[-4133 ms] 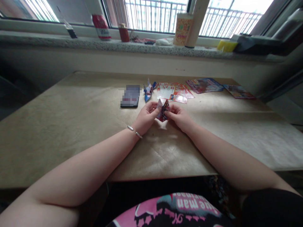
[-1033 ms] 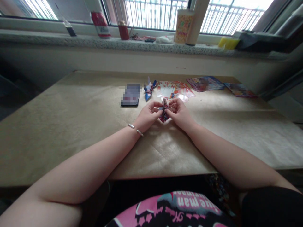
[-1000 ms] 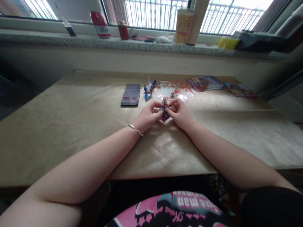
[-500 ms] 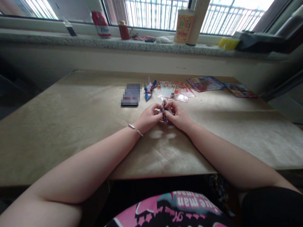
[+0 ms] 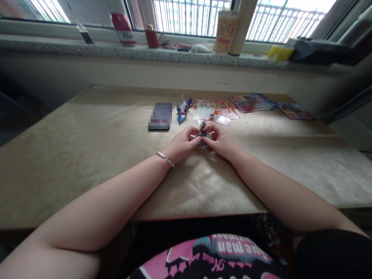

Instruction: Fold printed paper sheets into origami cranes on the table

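Note:
Between both hands is a small piece of folded printed paper (image 5: 202,144), held just above the middle of the table. My left hand (image 5: 186,141), with a silver bangle at the wrist, pinches it from the left. From the other side, my right hand (image 5: 219,141) grips it with thumb and fingers, and the two thumbs nearly meet at its front. Fingers cover much of the paper, so its exact shape is hidden. Just beyond stands a blue and white folded paper crane (image 5: 183,109). A phone (image 5: 161,116) with a blurred screen lies left of the crane.
Red and white printed sheets (image 5: 205,110) lie behind my hands. Colourful booklets (image 5: 251,103) rest at the back right of the table (image 5: 95,155). On the windowsill stand a red can (image 5: 123,29), a red bottle (image 5: 151,37), a patterned cup (image 5: 226,33) and a yellow object (image 5: 281,53).
The folded paper has tilted slightly, its top leaning more to the right. My thumbs have shifted closer together across its front. The other things have stayed in place.

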{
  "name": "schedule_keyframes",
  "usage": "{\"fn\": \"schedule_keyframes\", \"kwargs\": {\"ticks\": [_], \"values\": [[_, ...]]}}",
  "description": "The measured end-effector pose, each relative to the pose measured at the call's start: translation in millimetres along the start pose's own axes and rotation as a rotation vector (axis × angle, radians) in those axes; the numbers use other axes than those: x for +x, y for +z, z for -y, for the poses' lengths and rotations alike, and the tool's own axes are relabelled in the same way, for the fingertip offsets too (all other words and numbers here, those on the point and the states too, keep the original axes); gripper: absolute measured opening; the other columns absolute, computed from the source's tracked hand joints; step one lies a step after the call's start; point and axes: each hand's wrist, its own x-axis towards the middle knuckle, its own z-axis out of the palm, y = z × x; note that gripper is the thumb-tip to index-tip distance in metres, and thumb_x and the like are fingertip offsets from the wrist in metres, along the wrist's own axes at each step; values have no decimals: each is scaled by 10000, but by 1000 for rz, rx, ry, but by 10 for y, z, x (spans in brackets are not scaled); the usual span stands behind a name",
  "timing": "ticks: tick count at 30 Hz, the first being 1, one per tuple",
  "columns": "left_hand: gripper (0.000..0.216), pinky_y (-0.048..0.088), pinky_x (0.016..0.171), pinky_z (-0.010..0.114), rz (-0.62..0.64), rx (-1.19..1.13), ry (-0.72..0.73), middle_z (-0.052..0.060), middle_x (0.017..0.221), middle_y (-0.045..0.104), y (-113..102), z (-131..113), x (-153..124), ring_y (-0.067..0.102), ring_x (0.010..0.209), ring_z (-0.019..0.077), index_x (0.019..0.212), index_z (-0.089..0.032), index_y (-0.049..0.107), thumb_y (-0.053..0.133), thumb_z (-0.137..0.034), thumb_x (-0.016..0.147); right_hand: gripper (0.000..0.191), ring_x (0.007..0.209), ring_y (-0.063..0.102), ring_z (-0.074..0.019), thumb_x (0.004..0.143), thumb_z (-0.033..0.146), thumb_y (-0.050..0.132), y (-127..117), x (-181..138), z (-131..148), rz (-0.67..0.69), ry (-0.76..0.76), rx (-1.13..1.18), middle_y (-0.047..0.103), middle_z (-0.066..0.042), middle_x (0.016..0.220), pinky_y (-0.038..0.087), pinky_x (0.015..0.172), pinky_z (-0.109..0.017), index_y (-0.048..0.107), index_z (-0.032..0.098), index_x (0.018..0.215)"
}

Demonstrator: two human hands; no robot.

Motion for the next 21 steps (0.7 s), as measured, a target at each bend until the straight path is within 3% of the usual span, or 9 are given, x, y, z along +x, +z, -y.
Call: {"fn": "schedule_keyframes", "kwargs": {"ticks": [10, 16, 21], "values": [[273, 504, 636, 209, -56, -119, -33, 27, 875, 664, 13, -40, 6, 658, 726, 116, 968, -145, 527, 699, -138, 756, 403, 563, 558, -87, 663, 352, 752, 3, 15, 14, -42, 18, 137, 578, 55, 776, 450, 518, -233, 473, 231, 927], [451, 514, 602, 208, -104, -194, -62, 22, 873, 682, 35, -87, -4, 677, 712, 127, 1119, -162, 466, 716, -149, 745, 335, 558, 536, -91, 680, 367, 743, 9, 33, 16, -23, 19, 148, 574, 62, 701, 431, 542, -246, 491, 220, 846], [404, 527, 611, 218, -83, -137, -60, 29, 836, 679, 38, -75, 3, 673, 694, 131, 1089, -138, 545, 736, -159, 734, 318, 601, 560, -112, 695, 348, 724, 7, 19, 39, -29, 19, 114, 609, 42, 715, 420, 557, -253, 512, 219, 894]]}}
